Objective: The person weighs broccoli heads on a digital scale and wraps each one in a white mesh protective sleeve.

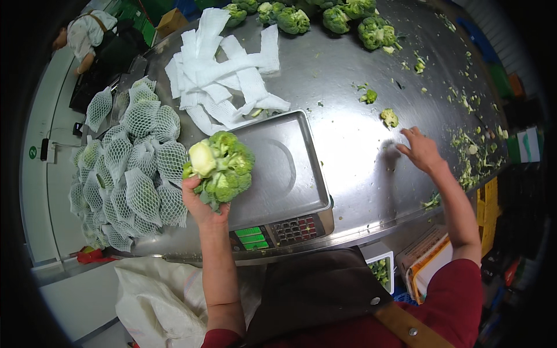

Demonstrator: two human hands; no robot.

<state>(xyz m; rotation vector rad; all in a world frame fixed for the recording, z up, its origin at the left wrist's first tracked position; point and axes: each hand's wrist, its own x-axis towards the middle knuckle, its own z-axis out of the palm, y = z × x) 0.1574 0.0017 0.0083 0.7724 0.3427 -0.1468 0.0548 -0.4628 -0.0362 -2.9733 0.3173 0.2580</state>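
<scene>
A broccoli head (235,168) is gripped in my left hand (203,203), its pale cut stem turned up toward me. It is held above the left edge of a weighing scale (267,168) with a bare metal pan. My right hand (422,149) hovers over the steel table with its fingers apart and nothing in them. Just beyond those fingertips lies a small broccoli floret (389,118), and another little floret (368,96) sits a bit farther off. White foam net sleeves (226,75) lie flat in a loose heap beyond the scale.
Broccoli heads in white netting (142,194) are piled at the left. Several bare broccoli heads (377,33) line the table's far side. Green scraps (470,148) litter the right side. A co-worker (93,37) stands at the far left. A white sack (159,296) hangs below the near edge.
</scene>
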